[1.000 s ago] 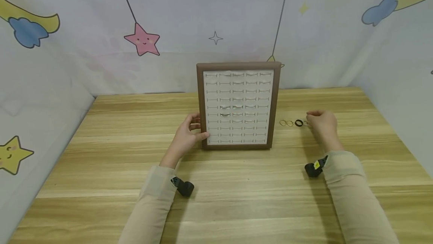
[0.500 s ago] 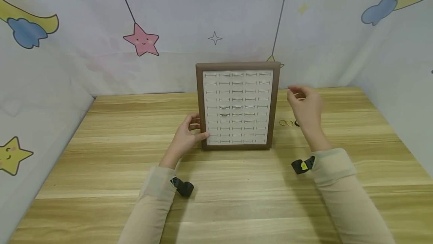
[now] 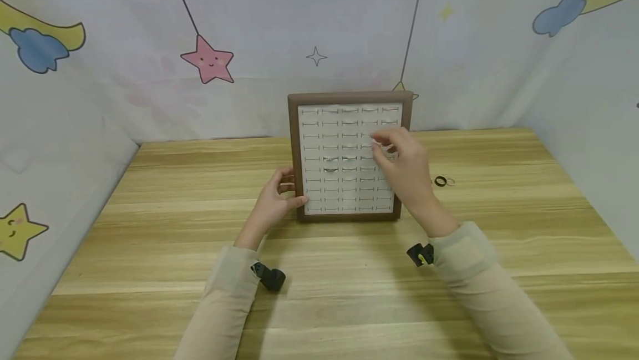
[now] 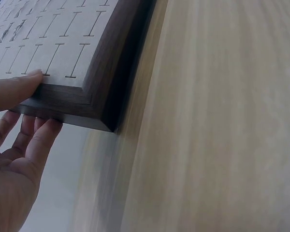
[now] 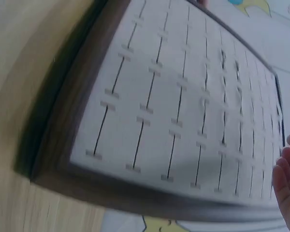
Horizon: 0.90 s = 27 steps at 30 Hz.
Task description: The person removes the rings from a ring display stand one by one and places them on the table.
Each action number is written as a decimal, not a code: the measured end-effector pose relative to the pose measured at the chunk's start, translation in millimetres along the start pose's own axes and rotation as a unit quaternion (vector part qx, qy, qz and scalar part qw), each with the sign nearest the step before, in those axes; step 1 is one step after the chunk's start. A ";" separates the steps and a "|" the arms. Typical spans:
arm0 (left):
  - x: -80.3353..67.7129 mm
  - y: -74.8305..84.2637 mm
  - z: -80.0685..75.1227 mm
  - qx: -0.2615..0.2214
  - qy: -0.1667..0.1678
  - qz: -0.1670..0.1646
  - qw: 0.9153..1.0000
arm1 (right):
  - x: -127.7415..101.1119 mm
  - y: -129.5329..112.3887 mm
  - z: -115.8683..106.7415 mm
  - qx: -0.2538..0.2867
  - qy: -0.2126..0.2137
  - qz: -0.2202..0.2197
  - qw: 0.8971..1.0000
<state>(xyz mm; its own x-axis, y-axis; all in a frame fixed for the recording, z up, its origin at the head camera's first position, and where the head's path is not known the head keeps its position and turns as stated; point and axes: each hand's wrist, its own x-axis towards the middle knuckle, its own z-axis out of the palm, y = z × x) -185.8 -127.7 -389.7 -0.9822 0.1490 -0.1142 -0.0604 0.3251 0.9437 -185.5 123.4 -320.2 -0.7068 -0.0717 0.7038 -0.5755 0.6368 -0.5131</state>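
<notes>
Rings (image 3: 446,182) on table (image 3: 339,299), some perhaps hidden

This looks like a curtained-off work nook, with cartoon-printed white cloth (image 3: 259,27) surrounding a wood-grain table (image 3: 339,304).

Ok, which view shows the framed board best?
The head view: the framed board appears nearly whole, the right hand covering part of its right side. The left wrist view shows only the area around one corner, gripped by the left hand; the right wrist view shows most of its face, but slanted.
</notes>
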 end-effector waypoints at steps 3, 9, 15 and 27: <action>-0.4 0.0 -0.2 0.000 -0.001 -0.002 1.000 | -2.9 -9.2 9.3 -0.013 -0.041 -0.023 0.999; -0.8 -0.3 0.3 -0.001 0.000 -0.006 1.000 | -10.4 -17.7 28.9 -0.037 -0.099 -0.048 0.993; -1.4 0.0 0.5 0.000 0.000 -0.005 1.000 | -12.0 -18.3 41.5 -0.043 -0.115 -0.045 0.991; -1.5 0.3 -0.4 -0.002 -0.005 -0.006 1.000 | -10.0 -22.7 55.4 -0.110 -0.097 -0.026 0.989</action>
<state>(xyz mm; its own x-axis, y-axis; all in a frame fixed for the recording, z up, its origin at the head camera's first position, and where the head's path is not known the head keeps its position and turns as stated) -184.4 -128.2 -389.1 -0.9797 0.1540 -0.1282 -0.0727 0.3228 0.9437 -188.2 67.1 -342.8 -0.7566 -0.2410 0.6079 -0.5243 0.7790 -0.3437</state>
